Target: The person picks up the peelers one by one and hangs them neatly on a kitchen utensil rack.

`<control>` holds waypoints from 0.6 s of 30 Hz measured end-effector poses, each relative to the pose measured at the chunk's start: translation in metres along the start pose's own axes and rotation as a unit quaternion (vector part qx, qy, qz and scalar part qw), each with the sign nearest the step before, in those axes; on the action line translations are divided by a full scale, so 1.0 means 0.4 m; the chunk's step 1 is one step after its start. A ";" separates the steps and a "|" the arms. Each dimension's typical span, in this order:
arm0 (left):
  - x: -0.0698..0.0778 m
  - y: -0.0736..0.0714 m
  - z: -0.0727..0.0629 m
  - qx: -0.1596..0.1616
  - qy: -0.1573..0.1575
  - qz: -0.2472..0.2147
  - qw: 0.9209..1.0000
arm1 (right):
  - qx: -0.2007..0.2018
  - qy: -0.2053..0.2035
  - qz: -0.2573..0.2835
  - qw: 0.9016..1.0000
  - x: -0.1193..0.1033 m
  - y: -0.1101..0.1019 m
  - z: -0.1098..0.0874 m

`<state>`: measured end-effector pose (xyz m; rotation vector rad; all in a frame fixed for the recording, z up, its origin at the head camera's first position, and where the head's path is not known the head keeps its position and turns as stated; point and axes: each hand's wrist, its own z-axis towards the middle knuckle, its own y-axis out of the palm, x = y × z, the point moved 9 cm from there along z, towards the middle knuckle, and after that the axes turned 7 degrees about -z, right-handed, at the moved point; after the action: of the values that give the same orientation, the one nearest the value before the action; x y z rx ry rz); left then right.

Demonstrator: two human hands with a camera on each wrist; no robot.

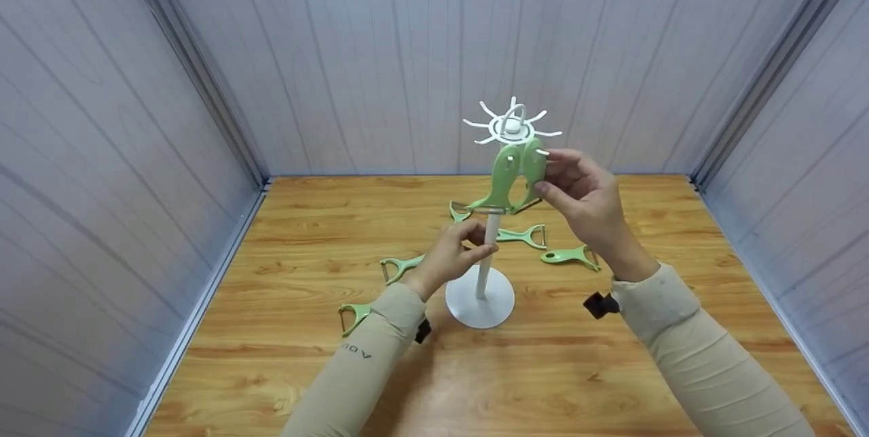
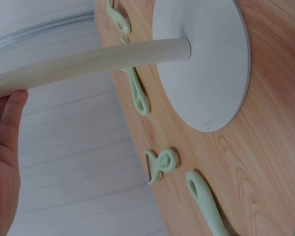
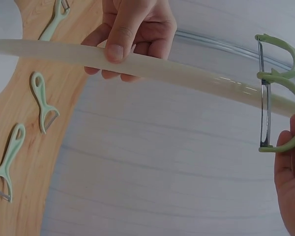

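Observation:
A white rack stands on the wooden table (image 1: 611, 369), with a round base (image 1: 480, 296), a thin pole (image 1: 490, 233) and a ring of hooks (image 1: 512, 128) at the top. Two green peelers hang side by side under the hooks, blades down. My right hand (image 1: 548, 176) pinches the handle of the right one (image 1: 534, 169), next to a hook. The left one (image 1: 504, 176) hangs free. My left hand (image 1: 475, 245) grips the pole about halfway up. In the right wrist view, the left hand's fingers (image 3: 130, 34) wrap the pole (image 3: 196, 73) and a peeler's blade (image 3: 265, 98) shows.
Several more green peelers lie on the table around the rack: one (image 1: 402, 266) and another (image 1: 356, 315) to the left, one (image 1: 521, 236) behind the pole, one (image 1: 570, 257) to the right. Grey panel walls close in the table on three sides.

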<state>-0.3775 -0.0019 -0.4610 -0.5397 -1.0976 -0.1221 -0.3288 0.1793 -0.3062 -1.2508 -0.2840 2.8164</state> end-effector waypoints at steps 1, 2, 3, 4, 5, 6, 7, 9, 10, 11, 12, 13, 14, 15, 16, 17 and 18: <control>0.001 0.000 0.000 -0.001 0.002 -0.001 1.000 | 0.000 0.001 0.006 1.000 0.002 -0.004 -0.003; 0.002 0.001 0.000 -0.002 0.004 -0.003 1.000 | 0.001 0.002 0.009 1.000 0.005 -0.009 -0.005; 0.003 0.001 0.000 -0.003 0.006 -0.005 1.000 | 0.002 0.002 0.014 1.000 0.008 -0.014 -0.008; 0.003 0.002 0.000 -0.003 0.008 -0.006 1.000 | 0.002 0.003 0.018 1.000 0.011 -0.020 -0.011; 0.003 0.002 0.001 -0.003 0.008 -0.006 1.000 | 0.004 0.003 0.020 1.000 0.015 -0.026 -0.014; 0.004 0.002 0.001 -0.004 0.009 -0.005 1.000 | 0.005 0.002 0.023 1.000 0.018 -0.033 -0.017; 0.004 0.002 0.001 -0.004 0.009 -0.005 1.000 | 0.005 0.001 0.023 1.000 0.023 -0.039 -0.020; 0.004 0.002 0.001 -0.003 0.008 -0.002 1.000 | 0.006 0.000 0.022 1.000 0.033 -0.052 -0.026; 0.003 0.002 0.001 -0.003 0.007 0.000 1.000 | 0.007 -0.002 0.021 1.000 0.038 -0.059 -0.029; 0.003 0.001 0.001 -0.002 0.006 0.001 1.000 | 0.008 -0.002 0.017 1.000 0.044 -0.065 -0.033; 0.003 0.001 0.001 -0.002 0.004 0.002 1.000 | 0.007 -0.003 0.015 1.000 0.049 -0.070 -0.036; 0.002 0.001 0.001 -0.001 0.002 0.003 1.000 | 0.007 -0.002 0.011 1.000 0.055 -0.076 -0.039; 0.002 0.002 0.001 -0.001 0.000 0.003 1.000 | 0.007 0.000 0.008 1.000 0.062 -0.081 -0.042; 0.001 0.002 0.001 -0.001 -0.002 0.003 1.000 | 0.007 0.002 0.006 1.000 0.069 -0.087 -0.045; 0.001 0.002 0.001 -0.001 -0.003 0.004 1.000 | 0.006 0.004 0.002 1.000 0.077 -0.092 -0.048; 0.001 0.002 0.001 0.000 -0.005 0.004 1.000 | 0.006 0.008 -0.003 1.000 0.085 -0.097 -0.050; 0.000 0.001 0.001 0.000 -0.006 0.004 1.000 | 0.006 0.012 -0.007 1.000 0.093 -0.101 -0.053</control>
<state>-0.3776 -0.0012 -0.4611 -0.5454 -1.1071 -0.1120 -0.3392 0.2266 -0.3397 -1.2737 -0.2741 2.7850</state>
